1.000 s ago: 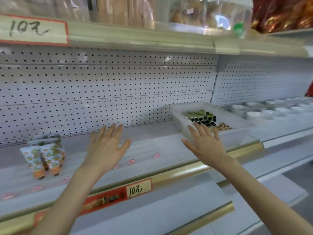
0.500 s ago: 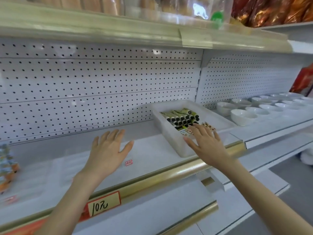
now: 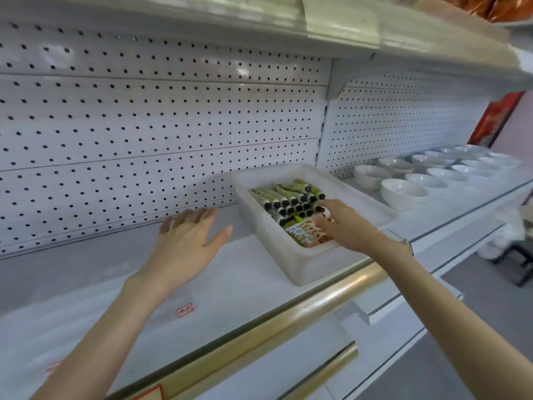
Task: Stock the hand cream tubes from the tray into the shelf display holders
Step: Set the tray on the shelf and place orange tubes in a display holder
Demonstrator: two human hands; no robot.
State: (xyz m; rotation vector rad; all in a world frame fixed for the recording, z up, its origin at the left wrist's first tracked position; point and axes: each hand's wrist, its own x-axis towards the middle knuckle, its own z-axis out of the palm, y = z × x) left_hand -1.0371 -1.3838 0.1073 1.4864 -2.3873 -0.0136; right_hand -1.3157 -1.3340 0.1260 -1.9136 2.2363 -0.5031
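Right hand [image 3: 346,226] in tray [image 3: 302,269], fingers [image 3: 328,203] straight over hand cream tubes [image 3: 288,197], holding nothing.
Left hand [image 3: 187,241] beside tray, fingers wide, empty. Best: pinch one top tube.

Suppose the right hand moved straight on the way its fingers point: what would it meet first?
Probably the hand cream tubes in the white tray: the right hand points at their black caps, though depth leaves contact unclear.

Tubes [image 3: 285,197] in tray [image 3: 305,264], bowls [image 3: 403,193] to its right.
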